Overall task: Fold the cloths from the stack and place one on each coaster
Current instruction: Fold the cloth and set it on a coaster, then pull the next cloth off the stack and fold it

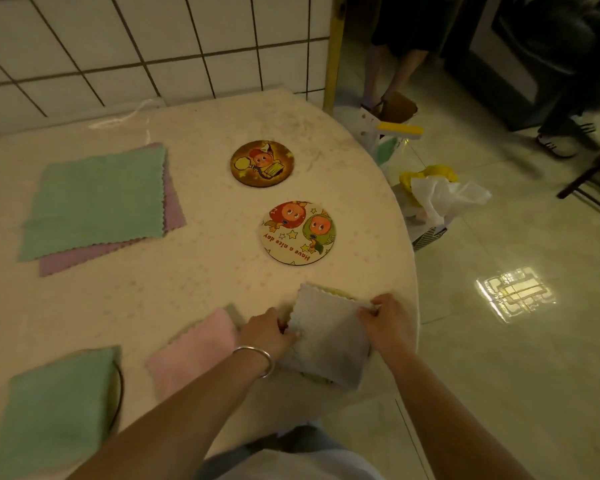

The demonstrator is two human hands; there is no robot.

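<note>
Near the bottom left, a folded green cloth (54,410) lies on a coaster; only a thin dark rim (119,393) of that coaster shows at its right side. Just to the right, a folded pink cloth (194,351) lies on the desk (205,271), with a bit of something showing at its far edge; I cannot tell if it is a coaster.

Next comes a folded grey cloth (326,337) near the right edge of the desk. It lies over a coaster (336,292) that peeks out at its far and near edges. The left hand (269,332) wears a silver bracelet (257,360), and its fingers pinch the left edge of the grey cloth. The right hand (388,322) has its fingers curled on the cloth's far right corner.

Farther away, a round coaster with "Have a nice day" (298,233) lies bare. Beyond it lies a darker round coaster (262,163), bare too.

At the far left, the stack has a flat green cloth (94,202) on top of a purple cloth (174,206).

A white tiled wall (118,53) stands behind the desk. On the floor (499,358) to the right sits a bag with white and yellow plastic (437,195).
</note>
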